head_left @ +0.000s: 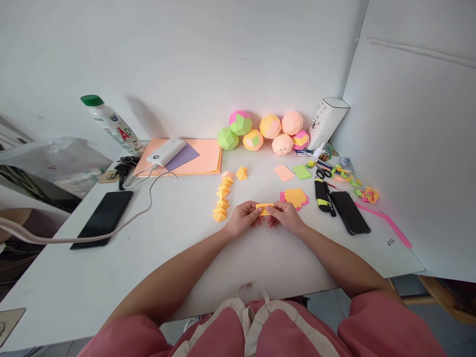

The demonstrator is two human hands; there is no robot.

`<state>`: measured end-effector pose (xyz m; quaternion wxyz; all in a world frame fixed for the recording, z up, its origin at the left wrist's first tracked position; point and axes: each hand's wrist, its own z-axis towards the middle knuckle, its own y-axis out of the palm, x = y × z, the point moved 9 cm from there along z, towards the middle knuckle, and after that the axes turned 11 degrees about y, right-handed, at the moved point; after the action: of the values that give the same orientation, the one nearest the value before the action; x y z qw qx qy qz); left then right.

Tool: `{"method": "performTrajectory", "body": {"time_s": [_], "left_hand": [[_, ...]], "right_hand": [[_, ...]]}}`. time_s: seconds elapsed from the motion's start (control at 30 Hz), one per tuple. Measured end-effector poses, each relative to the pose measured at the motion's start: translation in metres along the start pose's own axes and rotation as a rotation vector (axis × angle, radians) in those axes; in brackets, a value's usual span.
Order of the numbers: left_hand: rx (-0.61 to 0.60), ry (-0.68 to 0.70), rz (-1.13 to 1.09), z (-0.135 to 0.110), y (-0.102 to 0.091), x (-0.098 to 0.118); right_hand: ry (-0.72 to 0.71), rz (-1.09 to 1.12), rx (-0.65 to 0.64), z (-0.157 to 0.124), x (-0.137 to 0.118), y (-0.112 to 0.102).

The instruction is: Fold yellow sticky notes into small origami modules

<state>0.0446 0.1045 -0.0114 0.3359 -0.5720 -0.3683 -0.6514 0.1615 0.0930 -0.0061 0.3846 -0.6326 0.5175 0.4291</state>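
Note:
Between my two hands is a small folded orange paper (264,209), held above the white table. My left hand (243,218) pinches its left end, thumb on the near face. The right end is pinched by my right hand (285,216) in the same way; the fingers behind the paper are partly hidden. Left of my hands runs a column of folded orange paper units (222,204), with one more unit (241,173) apart from it. Just beyond my right hand lies a stack of orange and pink paper sheets (295,197).
Several paper balls (270,127) sit against the wall. Peach sheets (201,156) carry a white power bank (166,151), its cable crossing a black tablet (102,218). At right are scissors (323,172), a utility knife (322,194) and a phone (349,212). A bottle (115,126) stands at back left.

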Motion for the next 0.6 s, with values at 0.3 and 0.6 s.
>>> {"method": "performTrajectory", "body": {"time_s": [0.3,0.6], "left_hand": [[-0.018,-0.02,-0.024,-0.0005,0.0024,0.0007],[-0.01,0.007,-0.035,0.0001,-0.0005,-0.0008]], "right_hand": [[0.02,-0.016,0.009,0.0026,0.0056,-0.0021],[0.0,-0.055,-0.041,0.0011,0.0002,0.0021]]}}
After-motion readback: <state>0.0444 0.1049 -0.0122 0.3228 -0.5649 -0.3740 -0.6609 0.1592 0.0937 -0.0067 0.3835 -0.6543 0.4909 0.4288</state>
